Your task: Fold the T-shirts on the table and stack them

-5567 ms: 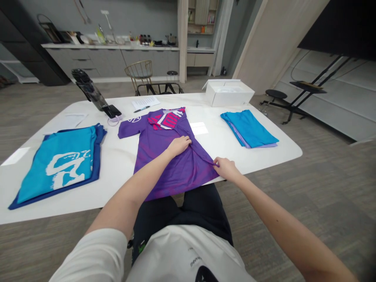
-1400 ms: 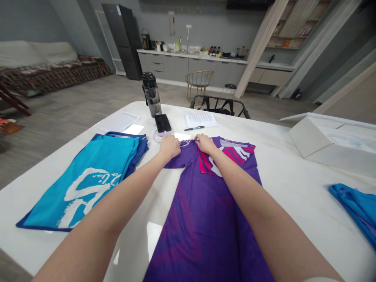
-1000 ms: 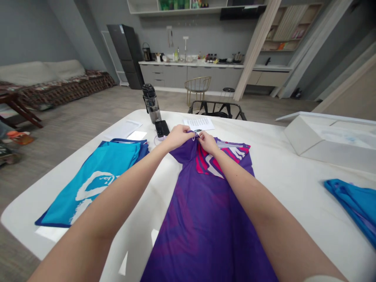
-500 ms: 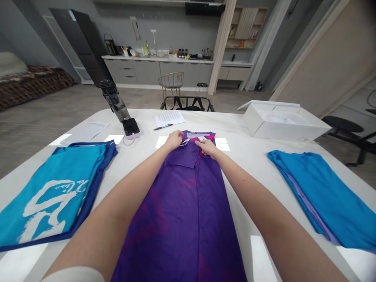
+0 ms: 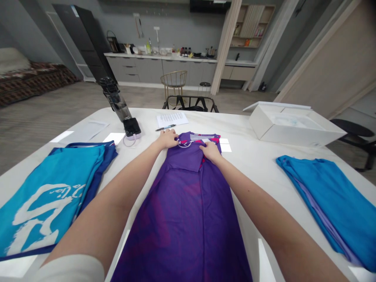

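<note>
A purple shirt (image 5: 182, 219) with red-pink patterning lies lengthwise in front of me, its collar (image 5: 198, 137) at the far end. One side is folded inward, and a sleeve (image 5: 186, 156) lies flat across the upper part. My left hand (image 5: 169, 138) has its fingers bent at the left shoulder edge, pinching the fabric beside the collar. Near the sleeve's right end, just below the collar, my right hand (image 5: 210, 151) pinches the cloth between thumb and fingers. The fingertips of both hands are partly hidden.
Folded blue shirts lie on the white table (image 5: 235, 125): a turquoise one with white lettering (image 5: 67, 172) at left, another blue pile (image 5: 326, 188) at right. Beyond are a phone on a stand (image 5: 132, 127), a pen (image 5: 166, 127), paper (image 5: 173, 118) and an open white box (image 5: 293, 125).
My left hand has shifted left, to the outer edge of the shirt's shoulder. The right hand stays at the sleeve's end below the collar. The view has shifted slightly.
</note>
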`<state>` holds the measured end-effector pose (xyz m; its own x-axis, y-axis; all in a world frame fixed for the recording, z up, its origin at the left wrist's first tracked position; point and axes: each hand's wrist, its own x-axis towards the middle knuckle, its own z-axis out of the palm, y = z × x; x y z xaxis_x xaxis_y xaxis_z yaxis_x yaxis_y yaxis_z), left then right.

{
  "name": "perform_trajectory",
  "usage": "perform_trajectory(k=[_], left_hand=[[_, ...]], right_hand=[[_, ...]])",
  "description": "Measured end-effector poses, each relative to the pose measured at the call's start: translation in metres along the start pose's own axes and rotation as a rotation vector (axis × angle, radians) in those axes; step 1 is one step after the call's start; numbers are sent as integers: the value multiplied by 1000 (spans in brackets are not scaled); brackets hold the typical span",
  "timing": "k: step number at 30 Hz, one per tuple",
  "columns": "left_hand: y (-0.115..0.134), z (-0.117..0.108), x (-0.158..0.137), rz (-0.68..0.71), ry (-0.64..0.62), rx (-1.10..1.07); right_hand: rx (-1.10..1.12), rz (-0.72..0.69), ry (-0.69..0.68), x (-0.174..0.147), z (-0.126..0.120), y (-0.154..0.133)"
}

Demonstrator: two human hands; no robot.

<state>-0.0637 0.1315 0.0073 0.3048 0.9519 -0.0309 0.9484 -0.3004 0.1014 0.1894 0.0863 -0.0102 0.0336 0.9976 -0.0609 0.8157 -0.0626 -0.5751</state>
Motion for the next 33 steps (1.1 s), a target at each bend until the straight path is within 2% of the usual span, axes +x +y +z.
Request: perform_trajectory(k=[4,8,10,13,18,23,29,33], left_hand=[[-3,-9,10,-91,31,-126],[5,-18,19,-61,73,-204],[12,-17,24,-40,79,-207],[21,-5,32,-44,74,-137],[27,21,35,-104,65,-90],[30,29,27,-155,166,-142],[53,22,6,-224,313,-185],[75,13,-27,-119,311,-181]], right_hand=[[50,30,31,0,-10,-1],[261,93,-12,3,-39,6],[327,150,-38,8,-55,13],[302,231,-36,19,-66,29],[163,229,29,24,-51,54],[239,115,-82,8,-40,65],[-100,85,116,-10,-41,63],[-223,-4,233,-39,-35,52]])
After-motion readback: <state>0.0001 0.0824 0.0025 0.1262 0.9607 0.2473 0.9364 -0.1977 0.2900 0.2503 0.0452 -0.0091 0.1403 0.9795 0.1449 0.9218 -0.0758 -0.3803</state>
